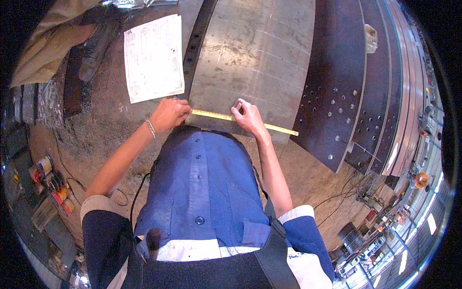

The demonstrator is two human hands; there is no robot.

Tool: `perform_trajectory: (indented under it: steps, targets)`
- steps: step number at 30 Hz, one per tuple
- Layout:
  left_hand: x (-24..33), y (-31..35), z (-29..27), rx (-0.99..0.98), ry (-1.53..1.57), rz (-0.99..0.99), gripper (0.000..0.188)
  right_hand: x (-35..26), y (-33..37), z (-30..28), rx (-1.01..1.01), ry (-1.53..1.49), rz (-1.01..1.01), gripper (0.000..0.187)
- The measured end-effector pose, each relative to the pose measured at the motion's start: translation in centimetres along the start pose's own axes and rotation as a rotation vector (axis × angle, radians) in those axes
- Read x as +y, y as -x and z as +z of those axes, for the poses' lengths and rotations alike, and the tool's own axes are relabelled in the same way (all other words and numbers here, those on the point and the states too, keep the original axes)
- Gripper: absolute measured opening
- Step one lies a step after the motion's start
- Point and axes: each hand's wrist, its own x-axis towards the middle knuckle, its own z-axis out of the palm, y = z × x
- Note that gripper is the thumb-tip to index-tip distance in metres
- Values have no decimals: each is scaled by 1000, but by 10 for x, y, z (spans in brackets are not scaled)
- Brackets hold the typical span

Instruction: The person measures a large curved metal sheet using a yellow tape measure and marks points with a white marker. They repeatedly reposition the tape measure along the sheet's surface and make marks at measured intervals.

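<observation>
A yellow measuring tape (281, 129) lies across the near end of a grey steel plate (255, 53), its right end reaching past the plate's right edge. My left hand (171, 113) is closed on the tape's left end at the plate's left edge. Over the tape's middle, my right hand (247, 117) is closed in a pinch, its side resting by the tape. Something small may be between that thumb and finger; I cannot make it out. Faint pale lines cross the plate's surface.
A white printed sheet (154, 58) lies left of the plate, beside a dark bar with holes (193, 45). Dark drilled plates (332, 62) stand at the right, with a pale glove-like item (370, 38) on them. Another person's shoe (98, 50) is at upper left. Cables (337, 195) trail on the ground.
</observation>
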Motion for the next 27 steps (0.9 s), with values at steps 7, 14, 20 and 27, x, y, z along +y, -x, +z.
perform_trajectory:
  steps: [7, 14, 20, 27]
  targets:
    - [-1, 0, 1, 6, 0, 7, 12, 8, -3, 0, 23, -62, -5, 28]
    - [-1, 0, 1, -11, -10, -4, 12, 2, -7, 0, 11, -65, -10, 31]
    - [1, 0, -2, -12, -8, 6, 12, 9, -8, 11, 29, 4, -32, 43]
    - [0, 1, 0, 6, 5, 5, 12, -2, -5, 6, 12, 4, -15, 42]
